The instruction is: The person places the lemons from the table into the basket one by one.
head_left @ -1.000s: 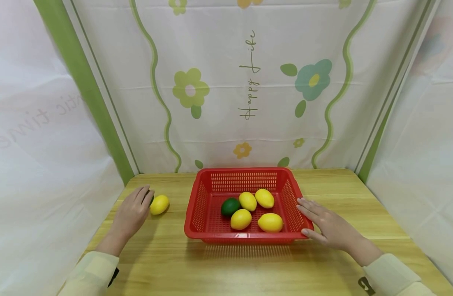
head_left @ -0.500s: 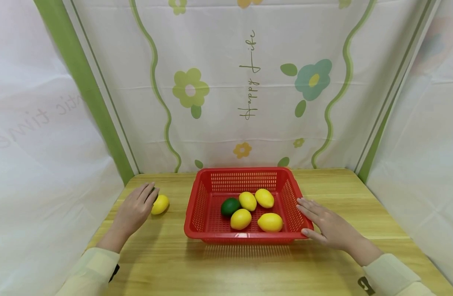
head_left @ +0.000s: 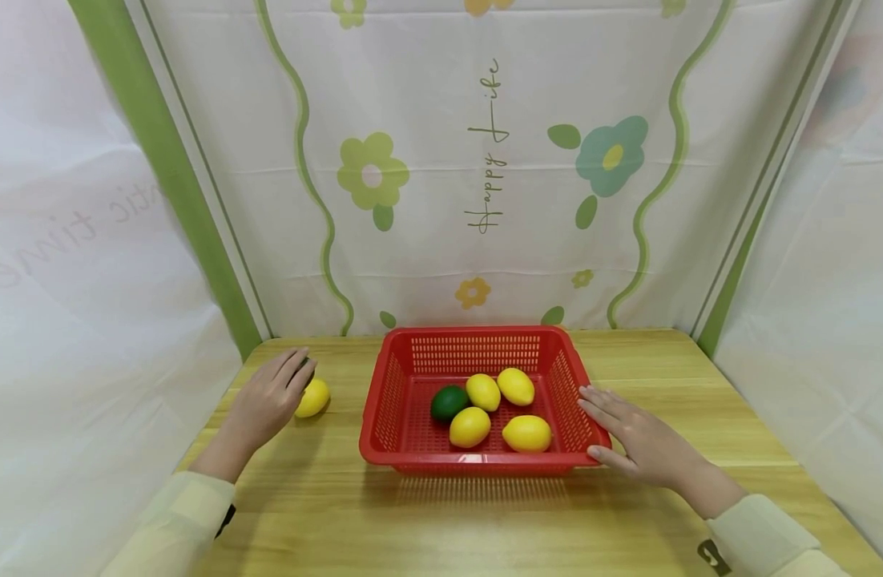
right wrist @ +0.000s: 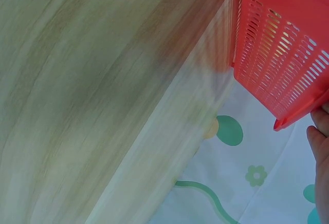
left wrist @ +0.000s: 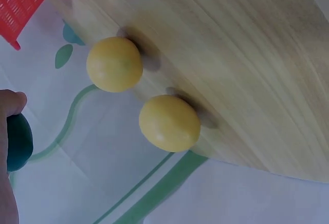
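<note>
My left hand (head_left: 270, 398) holds a dark green, egg-shaped fruit (left wrist: 19, 142) between thumb and fingers, mostly hidden by the hand in the head view. Beside it on the table lies a yellow lemon (head_left: 313, 399). The left wrist view shows two lemons there, one nearer the red basket (left wrist: 114, 64) and the other (left wrist: 169, 123) farther off. Fingers straight, my right hand (head_left: 647, 441) rests on the right rim of the red basket (head_left: 485, 459). Inside are another dark green fruit (head_left: 449, 404) and several lemons (head_left: 526, 433).
The wooden table (head_left: 441, 529) carries the basket at its middle, close to the back edge. A white curtain (head_left: 427, 264) printed with flowers hangs right behind the table, with further white sheets (head_left: 831, 320) at both sides.
My left hand has shifted slightly up and to the right with the dark green fruit, now covering more of the lemon beside it. The right hand and the basket stay put.
</note>
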`<move>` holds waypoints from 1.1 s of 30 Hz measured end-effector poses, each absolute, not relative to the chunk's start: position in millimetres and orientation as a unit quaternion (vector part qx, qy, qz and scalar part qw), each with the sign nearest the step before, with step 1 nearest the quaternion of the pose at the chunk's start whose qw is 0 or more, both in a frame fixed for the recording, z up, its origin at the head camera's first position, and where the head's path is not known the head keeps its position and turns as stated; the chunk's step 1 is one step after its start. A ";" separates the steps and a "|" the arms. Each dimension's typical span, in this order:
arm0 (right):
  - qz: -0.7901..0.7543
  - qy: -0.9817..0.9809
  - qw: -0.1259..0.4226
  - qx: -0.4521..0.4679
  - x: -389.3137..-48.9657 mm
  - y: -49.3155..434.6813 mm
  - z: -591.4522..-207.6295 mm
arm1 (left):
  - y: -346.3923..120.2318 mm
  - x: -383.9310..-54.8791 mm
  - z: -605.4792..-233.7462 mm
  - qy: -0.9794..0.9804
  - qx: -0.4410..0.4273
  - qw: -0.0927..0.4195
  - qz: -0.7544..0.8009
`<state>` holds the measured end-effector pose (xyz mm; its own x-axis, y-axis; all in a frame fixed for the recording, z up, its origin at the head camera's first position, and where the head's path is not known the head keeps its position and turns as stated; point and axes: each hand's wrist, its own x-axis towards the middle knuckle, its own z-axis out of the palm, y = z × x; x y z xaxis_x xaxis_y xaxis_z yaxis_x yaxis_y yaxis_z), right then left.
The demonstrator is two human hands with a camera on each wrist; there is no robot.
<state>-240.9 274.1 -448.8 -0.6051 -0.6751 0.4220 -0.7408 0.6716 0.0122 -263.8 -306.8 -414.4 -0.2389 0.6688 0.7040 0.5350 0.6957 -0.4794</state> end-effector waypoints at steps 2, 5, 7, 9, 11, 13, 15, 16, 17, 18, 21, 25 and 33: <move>0.083 -0.892 0.200 0.397 -240.9 274.3 -449.0 | -306.3 -264.7 -413.7 -0.784 -0.386 0.482 0.069; 0.086 -0.892 0.199 0.397 -240.9 274.6 -449.6 | -305.3 -266.1 -412.6 -0.783 -0.389 0.480 0.068; 0.088 -0.892 0.198 0.398 -241.1 274.7 -449.9 | -304.3 -267.0 -411.5 -0.783 -0.392 0.479 0.069; 0.088 -0.892 0.198 0.398 -241.2 274.7 -450.2 | -302.9 -267.9 -409.7 -0.782 -0.395 0.478 0.067; 0.089 -0.892 0.198 0.397 -241.3 274.5 -450.3 | -301.3 -268.6 -407.9 -0.781 -0.396 0.478 0.067; 0.089 -0.892 0.197 0.397 -241.4 274.4 -450.1 | -299.3 -269.4 -405.9 -0.781 -0.398 0.478 0.066; 0.089 -0.892 0.197 0.396 -241.3 274.4 -449.9 | -297.0 -270.9 -404.2 -0.780 -0.399 0.477 0.066; 0.089 -0.892 0.197 0.396 -241.2 274.4 -449.7 | -295.8 -271.8 -403.4 -0.779 -0.401 0.477 0.065; 0.089 -0.893 0.196 0.396 -241.1 274.4 -449.6 | -294.6 -273.0 -402.7 -0.779 -0.402 0.477 0.065; 0.089 -0.893 0.196 0.396 -241.0 274.4 -449.5 | -293.3 -274.3 -402.1 -0.778 -0.404 0.477 0.065; 0.089 -0.893 0.196 0.395 -240.9 274.0 -449.1 | -288.9 -278.2 -400.2 -0.773 -0.411 0.479 0.069; 0.086 -0.894 0.194 0.394 -240.7 273.6 -448.6 | -280.5 -283.3 -397.2 -0.763 -0.422 0.485 0.065; 0.083 -0.894 0.196 0.394 -240.3 274.0 -447.9 | -260.7 -291.8 -390.1 -0.765 -0.430 0.473 0.077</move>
